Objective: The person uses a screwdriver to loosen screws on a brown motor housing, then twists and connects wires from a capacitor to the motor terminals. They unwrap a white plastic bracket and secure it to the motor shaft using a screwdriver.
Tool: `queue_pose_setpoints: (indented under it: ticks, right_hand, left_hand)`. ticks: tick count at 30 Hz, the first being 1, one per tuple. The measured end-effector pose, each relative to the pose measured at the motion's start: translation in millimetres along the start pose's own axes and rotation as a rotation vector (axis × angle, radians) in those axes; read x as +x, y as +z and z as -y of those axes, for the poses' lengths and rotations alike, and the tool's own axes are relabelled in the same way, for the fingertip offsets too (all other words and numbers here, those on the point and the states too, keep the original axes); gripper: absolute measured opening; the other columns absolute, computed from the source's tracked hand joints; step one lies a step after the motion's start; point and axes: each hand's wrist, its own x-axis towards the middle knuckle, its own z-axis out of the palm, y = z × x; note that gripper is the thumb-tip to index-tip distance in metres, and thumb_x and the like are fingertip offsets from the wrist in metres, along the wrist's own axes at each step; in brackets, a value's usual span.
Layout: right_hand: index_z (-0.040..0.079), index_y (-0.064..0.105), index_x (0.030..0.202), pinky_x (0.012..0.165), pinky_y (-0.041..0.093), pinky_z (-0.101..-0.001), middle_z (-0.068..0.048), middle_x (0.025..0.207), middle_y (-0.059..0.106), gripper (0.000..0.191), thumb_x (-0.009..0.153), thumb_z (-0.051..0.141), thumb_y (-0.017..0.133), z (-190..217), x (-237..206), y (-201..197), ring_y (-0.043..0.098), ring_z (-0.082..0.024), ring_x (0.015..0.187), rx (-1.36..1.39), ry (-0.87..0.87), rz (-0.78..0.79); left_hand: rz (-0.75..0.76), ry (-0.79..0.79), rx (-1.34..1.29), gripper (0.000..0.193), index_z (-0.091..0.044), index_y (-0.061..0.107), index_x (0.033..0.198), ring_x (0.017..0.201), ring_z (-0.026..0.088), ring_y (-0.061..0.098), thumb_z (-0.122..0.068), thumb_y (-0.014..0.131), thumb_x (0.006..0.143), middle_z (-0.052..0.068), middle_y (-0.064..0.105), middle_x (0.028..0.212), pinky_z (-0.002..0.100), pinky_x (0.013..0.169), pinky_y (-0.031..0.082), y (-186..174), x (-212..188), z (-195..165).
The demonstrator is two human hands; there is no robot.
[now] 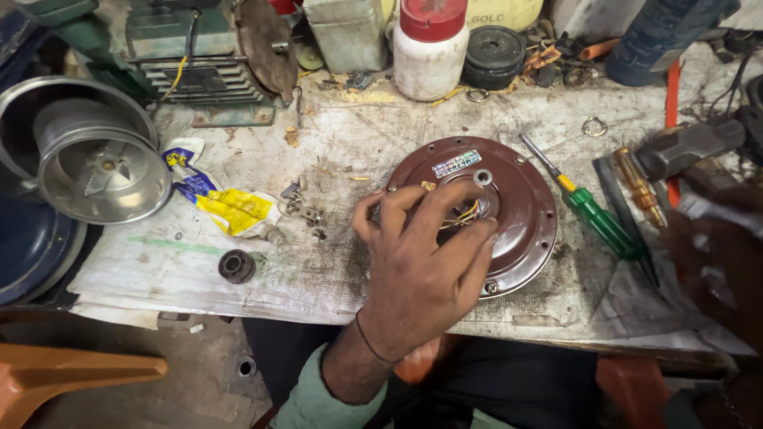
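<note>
Head view: left hand (pixel 421 266) reaches out over a round maroon motor cover (pixel 520 210) that lies flat on the surface (pixel 238 274), right of its middle. Its fingers (pixel 453 199) are spread and bent, tips resting on the cover around the centre, where yellow and orange wires (pixel 465 214) poke out; the hand grips nothing firmly that I can see, it presses loosely on the cover. A small metal washer (pixel 482 177) sits on the cover just beyond the fingertips. Right hand (pixel 719 266) is at the frame's right edge, blurred and dark; whether it is open or closed cannot be told. Just right of the cover lies a green-handled screwdriver (pixel 596 214), its shaft pointing up and left, close to the cover's rim. Left of the cover lie a few loose screws (pixel 306 214), a crumpled yellow and blue wrapper (pixel 218 202) and a small black bearing (pixel 237 266). A shiny metal housing (pixel 83 151) stands at the far left, a white jar with a red lid (pixel 430 48) at the back
</note>
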Motion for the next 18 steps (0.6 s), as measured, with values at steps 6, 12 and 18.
queue_pose_setpoints:
  ticks: [6, 12, 18]
  right_hand:
    - [0.000, 0.060, 0.134, 0.080, 0.052, -0.0354, -0.014, 0.115, 0.061, 0.033, 0.109, 0.021, 0.062, 86.0, 51.6, -18.0, 0.064, -0.020, 0.090, 0.354, 0.657, -0.302]
    - [-0.006, 0.064, 0.116, 0.080, 0.058, -0.0359, -0.019, 0.105, 0.068, 0.037, 0.082, -0.001, 0.080, 208.1, 88.9, -53.9, 0.070, -0.027, 0.092, 0.194, 0.260, -0.198]
    - [-0.002, 0.060, 0.118, 0.097, 0.058, -0.0317, -0.014, 0.111, 0.071, 0.041, 0.081, 0.002, 0.078, 217.0, 104.4, -33.2, 0.074, -0.021, 0.108, 0.706, 0.186, -0.213]
  left_hand:
    - [0.051, 0.000, -0.034, 0.018, -0.021, 0.073, 0.108, 0.128, 0.023, 0.048, -0.019, 0.081, 0.093, -0.004, 0.060, 0.138, 0.053, 0.113, 0.028, -8.2, -1.0, -0.5]
    - [0.121, 0.035, -0.179, 0.033, -0.019, 0.072, 0.117, 0.127, 0.025, 0.050, -0.025, 0.086, 0.087, 0.001, 0.059, 0.139, 0.050, 0.112, 0.032, -19.9, 3.2, -5.7]
    - [0.087, -0.004, -0.387, 0.048, -0.002, 0.065, 0.127, 0.117, 0.030, 0.061, -0.018, 0.085, 0.086, 0.012, 0.061, 0.133, 0.042, 0.100, 0.050, -26.3, 7.9, -12.0]
